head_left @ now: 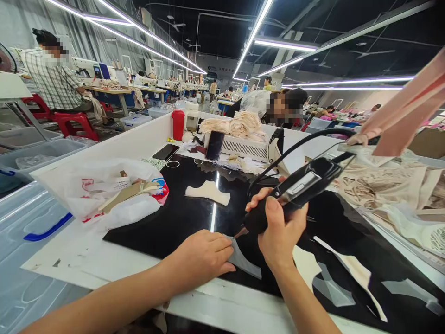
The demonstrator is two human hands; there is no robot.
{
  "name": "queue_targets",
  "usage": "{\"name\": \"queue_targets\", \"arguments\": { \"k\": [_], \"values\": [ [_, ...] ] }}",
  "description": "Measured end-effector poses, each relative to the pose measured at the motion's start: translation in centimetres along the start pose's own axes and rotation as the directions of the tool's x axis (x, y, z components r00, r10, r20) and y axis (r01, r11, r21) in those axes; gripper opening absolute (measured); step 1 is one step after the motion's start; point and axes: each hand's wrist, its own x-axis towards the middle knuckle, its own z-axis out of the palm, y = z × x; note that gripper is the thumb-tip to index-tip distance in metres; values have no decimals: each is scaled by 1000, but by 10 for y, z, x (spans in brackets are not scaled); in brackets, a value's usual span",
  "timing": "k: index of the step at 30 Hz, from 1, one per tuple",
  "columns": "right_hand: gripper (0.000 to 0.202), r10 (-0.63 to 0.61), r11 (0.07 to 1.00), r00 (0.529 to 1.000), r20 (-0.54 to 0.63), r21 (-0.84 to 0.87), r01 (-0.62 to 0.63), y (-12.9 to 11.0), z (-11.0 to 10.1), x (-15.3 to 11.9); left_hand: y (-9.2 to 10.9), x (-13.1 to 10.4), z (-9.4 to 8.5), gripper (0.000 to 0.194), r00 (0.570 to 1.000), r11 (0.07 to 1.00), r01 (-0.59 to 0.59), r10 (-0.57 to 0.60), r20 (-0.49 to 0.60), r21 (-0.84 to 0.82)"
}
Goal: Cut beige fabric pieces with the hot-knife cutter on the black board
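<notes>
My right hand (281,227) is wrapped round a black corded handheld cutter (299,190), slanted with its thin tip down to the left. The tip meets the end of a curved translucent piece of sheet material (245,262) lying on a glossy black board (167,232). With fingers together, my left hand (205,255) holds that piece at its upper left end, close to the tip. Beyond my hands lies a cream padded cutout (207,192). To the right of my right wrist are another cream piece (306,266), a translucent offcut (333,285) and a long curved cream strip (351,273).
A plastic bag (114,190) with scraps sits at the left. Behind the board are a phone (215,145), a red cup (178,125) and folded fabric (243,124). The black cord (278,162) arches over the board. Beige fabric (389,181) heaps at right; people work beyond.
</notes>
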Motion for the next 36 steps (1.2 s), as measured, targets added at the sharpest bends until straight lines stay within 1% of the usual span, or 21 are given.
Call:
{"name": "queue_targets", "arguments": {
  "k": [7,10,17,21,24,27,33,36],
  "values": [
    [44,-1,1000,1000,-29,-15,0,4,-3,0,1,0,0,31,1000,1000,2,-2,-10,23],
    [41,-7,1000,999,-42,-21,6,4,-4,2,1,-1,0,32,1000,1000,-1,2,-22,28],
    [39,-33,999,997,-65,-2,33,0,-2,5,2,0,-1,33,1000,1000,-4,5,-25,30],
    [41,-10,1000,999,-45,6,10,-1,-2,3,1,0,-1,33,1000,999,1,0,-12,41],
    [41,-3,1000,1000,-25,4,4,1,-2,0,1,0,1,32,999,999,-13,15,-32,52],
    [39,-9,1000,999,-31,11,9,3,-2,0,0,-1,2,31,999,998,-20,23,-48,55],
    [27,-7,1000,999,-35,-4,7,3,-1,0,1,-1,2,30,1000,999,-8,9,-15,48],
    [30,9,1000,999,-48,27,-8,3,1,0,1,-2,1,29,1000,999,0,0,-12,42]
  ]
}}
